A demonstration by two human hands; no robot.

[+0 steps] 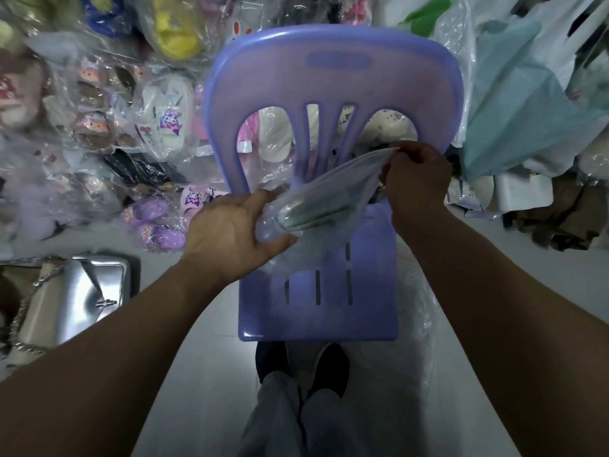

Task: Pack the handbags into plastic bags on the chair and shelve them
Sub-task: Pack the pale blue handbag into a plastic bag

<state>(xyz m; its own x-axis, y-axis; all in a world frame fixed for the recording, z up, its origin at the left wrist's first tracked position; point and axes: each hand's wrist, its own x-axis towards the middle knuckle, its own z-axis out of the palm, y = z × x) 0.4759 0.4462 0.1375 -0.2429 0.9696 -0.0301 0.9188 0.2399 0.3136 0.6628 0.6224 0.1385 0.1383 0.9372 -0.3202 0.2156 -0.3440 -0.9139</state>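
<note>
nearest the camera stood the person's trouser legs (290, 410) and dark shoes (329, 367) on the pale floor (184, 357), just short of the front edge of the purple plastic chair (316, 321). at near left, on the floor, lay a silver handbag (89, 291) with a chain strap (23, 311), not yet bagged and well apart from both hands.

over the chair seat the left hand (230, 235) was closed on the lower end of a clear plastic bag (326, 212), thumb under it and fingers curled over its edge. inside that bag a handbag (306, 214) showed as a greyish, rounded shape, blurred by the film. the right hand (415, 179) pinched the bag's upper corner, fingers together on the plastic, near the chair back.

the step in hand looked like the bagging of one handbag: the item seemed already inside, with the mouth not yet closed. the next move probably called for settling the handbag deeper, folding the open end, then carrying it to a shelf; no shelf was plainly visible.

farther off, packed slippers (164, 120) in wrappers crowded the left, and pale plastic sacks (514, 103) the far right.
</note>
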